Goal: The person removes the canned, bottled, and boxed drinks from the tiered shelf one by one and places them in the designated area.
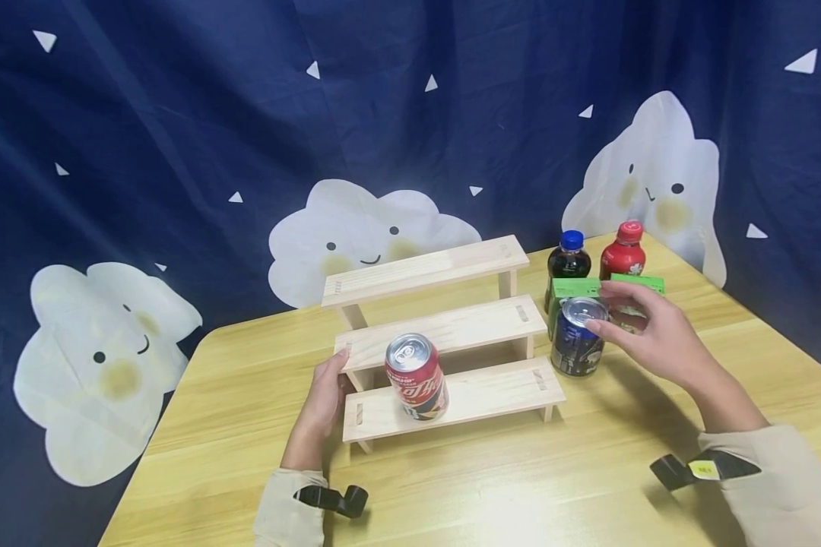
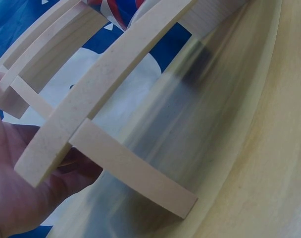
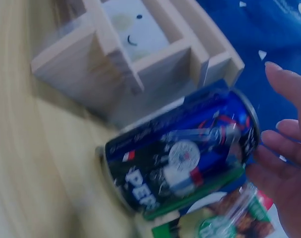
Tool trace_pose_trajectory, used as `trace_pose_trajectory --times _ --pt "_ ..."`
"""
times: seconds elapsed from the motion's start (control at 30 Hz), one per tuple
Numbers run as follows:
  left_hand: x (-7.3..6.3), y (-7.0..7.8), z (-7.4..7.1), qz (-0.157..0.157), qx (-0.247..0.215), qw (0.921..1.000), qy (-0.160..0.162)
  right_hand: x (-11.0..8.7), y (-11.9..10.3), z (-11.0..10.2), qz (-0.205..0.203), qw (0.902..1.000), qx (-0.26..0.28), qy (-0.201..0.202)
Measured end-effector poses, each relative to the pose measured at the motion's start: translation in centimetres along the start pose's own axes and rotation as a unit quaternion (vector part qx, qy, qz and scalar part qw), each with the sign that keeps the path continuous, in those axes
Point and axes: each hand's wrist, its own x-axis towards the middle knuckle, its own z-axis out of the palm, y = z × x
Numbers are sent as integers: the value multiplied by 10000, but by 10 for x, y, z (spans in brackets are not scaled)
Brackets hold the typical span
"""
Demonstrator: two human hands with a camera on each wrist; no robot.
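Observation:
A three-tier wooden shelf (image 1: 445, 327) stands on the table. My left hand (image 1: 327, 387) holds its left end at the middle step; in the left wrist view, the fingers (image 2: 78, 168) reach behind the lowest board. A red cola can (image 1: 417, 380) is upright on the lowest step, towards its left end. Right of the shelf, a dark blue Pepsi can (image 1: 578, 342) stands upright. My right hand (image 1: 657, 334) is at the top of this can with its thumb by the rim and fingers spread. The right wrist view shows the fingers loosely extended beside the can's top (image 3: 247, 119).
Behind the Pepsi can are two green-topped cartons (image 1: 575, 287), partly hidden. Farther back stand a dark bottle with a blue cap (image 1: 570, 258) and a red bottle (image 1: 624, 254). A dark blue curtain (image 1: 383, 114) with clouds hangs behind the wooden table (image 1: 492, 479).

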Motion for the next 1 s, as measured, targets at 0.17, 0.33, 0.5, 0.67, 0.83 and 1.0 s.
trace_pose_trajectory --times 0.17,0.33,0.5,0.67,0.83,1.0 --pt "0 0 0 -60 23 10000 37 -1 -13 0 -178 9998 -21 -26" --pt "0 1 0 -95 -73 9999 79 -3 -22 0 -333 9994 -58 -23" --pt "1 1 0 -86 -161 9998 71 -4 -34 2 -426 9990 -23 -140" --pt "4 4 1 -47 -154 9999 29 -7 -42 11 -781 9967 164 -167" --pt "4 3 2 -66 -180 9998 -36 -10 -46 28 -1164 9920 404 -280" --pt "2 1 1 -98 -167 9998 -47 -9 -53 47 -1324 9879 545 -599"
